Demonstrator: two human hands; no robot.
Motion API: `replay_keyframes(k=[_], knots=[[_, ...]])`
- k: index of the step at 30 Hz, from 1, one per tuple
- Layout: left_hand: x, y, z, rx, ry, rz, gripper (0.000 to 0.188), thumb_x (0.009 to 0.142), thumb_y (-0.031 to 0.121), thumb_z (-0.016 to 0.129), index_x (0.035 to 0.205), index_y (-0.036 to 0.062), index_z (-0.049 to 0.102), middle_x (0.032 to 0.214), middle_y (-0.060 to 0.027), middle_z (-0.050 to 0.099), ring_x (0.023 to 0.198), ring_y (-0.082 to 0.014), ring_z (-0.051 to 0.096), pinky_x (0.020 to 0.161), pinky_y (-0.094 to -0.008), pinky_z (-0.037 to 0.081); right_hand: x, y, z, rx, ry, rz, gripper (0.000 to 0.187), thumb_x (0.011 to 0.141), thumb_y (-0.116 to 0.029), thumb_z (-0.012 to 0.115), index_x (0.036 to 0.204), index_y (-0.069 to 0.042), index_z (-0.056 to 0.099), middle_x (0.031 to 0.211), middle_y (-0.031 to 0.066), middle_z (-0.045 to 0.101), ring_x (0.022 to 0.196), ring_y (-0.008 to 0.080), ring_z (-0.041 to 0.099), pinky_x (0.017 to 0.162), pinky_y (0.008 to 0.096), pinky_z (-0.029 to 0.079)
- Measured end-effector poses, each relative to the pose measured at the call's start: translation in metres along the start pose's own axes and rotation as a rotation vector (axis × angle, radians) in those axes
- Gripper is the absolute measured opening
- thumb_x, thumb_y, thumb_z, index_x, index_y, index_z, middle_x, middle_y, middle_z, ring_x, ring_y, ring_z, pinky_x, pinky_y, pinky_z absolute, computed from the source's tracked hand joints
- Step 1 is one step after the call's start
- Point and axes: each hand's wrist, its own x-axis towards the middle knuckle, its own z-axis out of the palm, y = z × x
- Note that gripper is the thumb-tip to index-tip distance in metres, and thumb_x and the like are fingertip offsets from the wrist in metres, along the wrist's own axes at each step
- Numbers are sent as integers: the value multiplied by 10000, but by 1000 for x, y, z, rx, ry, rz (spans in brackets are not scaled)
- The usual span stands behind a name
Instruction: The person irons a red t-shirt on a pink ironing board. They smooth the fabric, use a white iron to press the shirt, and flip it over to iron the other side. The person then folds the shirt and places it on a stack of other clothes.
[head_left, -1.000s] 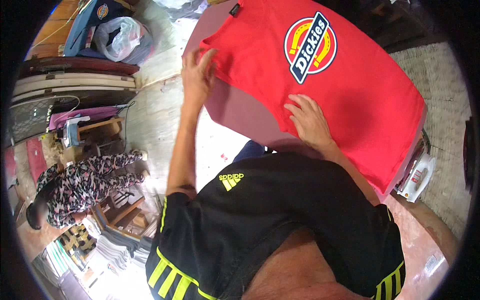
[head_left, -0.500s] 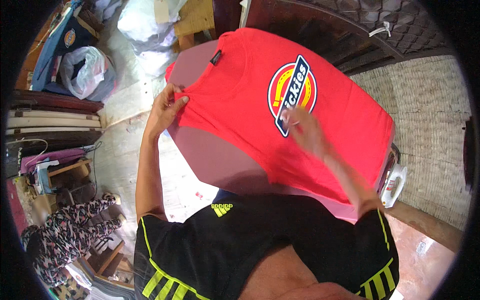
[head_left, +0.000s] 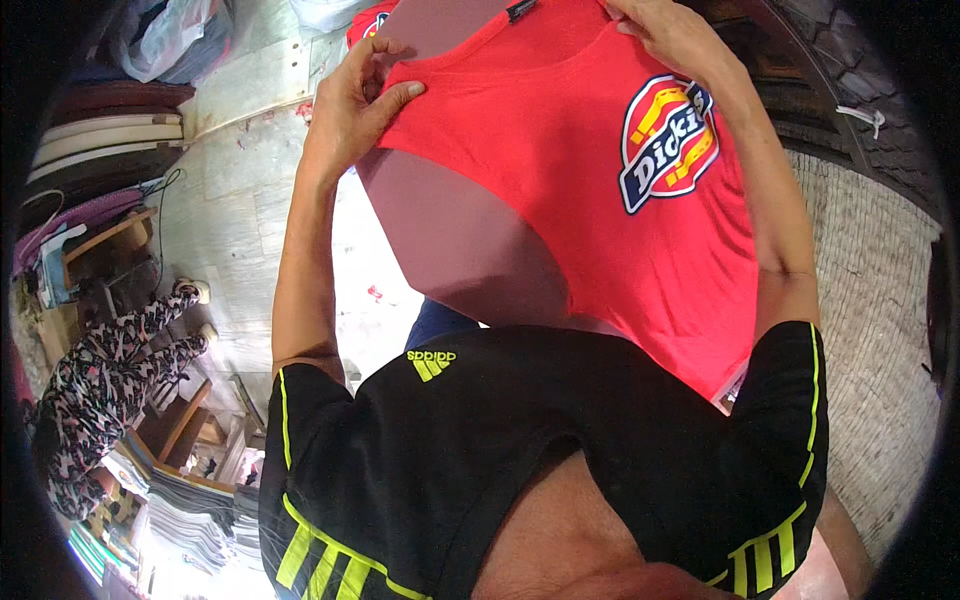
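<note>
A red sleeveless shirt (head_left: 545,130) with a round printed patch of yellow, red and navy on its chest lies over a mauve padded board (head_left: 460,235). My left hand (head_left: 352,110) pinches the shirt's near shoulder strap, thumb on top. My right hand (head_left: 672,38) grips the other shoulder, beyond the neckline at the top of the view; its fingertips are partly cut off by the edge. The neckline is stretched between both hands, and a dark label shows at its back. My right arm covers part of the shirt's far side.
Someone in camouflage-patterned trousers (head_left: 110,390) is at the lower left, near wooden furniture and stacked sheets (head_left: 190,520). A translucent plastic bag (head_left: 170,40) sits at the upper left. A dark metal gate (head_left: 850,90) stands at the upper right.
My right hand has moved from over the print up to the shirt's far shoulder and taken hold there. The shirt has turned and folds have formed along its right side. The view has shifted.
</note>
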Motion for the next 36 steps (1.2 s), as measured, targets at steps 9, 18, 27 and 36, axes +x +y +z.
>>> replay_keyframes(k=[9,18,27,36], knots=[[4,-15,9,27,123,175,252,871,59,733,1053,26,561,804,-41,641,716,-115,585,703,-252,502,-50,-42,70,94,411,314,332,915,-170,609,1208,-24,554,1287,204,536,1208,396,503,1007,474,416],[-1,-13,16,18,94,115,268,888,56,741,1062,0,546,933,-26,614,813,-65,568,730,-213,486,-112,-93,81,19,328,372,397,914,-303,633,1205,-49,540,1247,165,527,1157,356,488,965,451,394],[9,-28,12,11,107,203,283,856,51,773,1034,3,558,875,-10,600,782,-64,562,690,-205,480,-254,-241,113,533,285,274,275,829,-179,721,1062,-69,623,1019,103,606,989,320,584,859,441,489],[1,8,13,792,248,518,402,762,119,838,1076,45,598,918,-88,650,801,-242,629,730,-344,523,-246,-264,132,321,490,274,192,836,-114,655,1004,-22,646,985,92,629,955,267,600,849,407,478]])
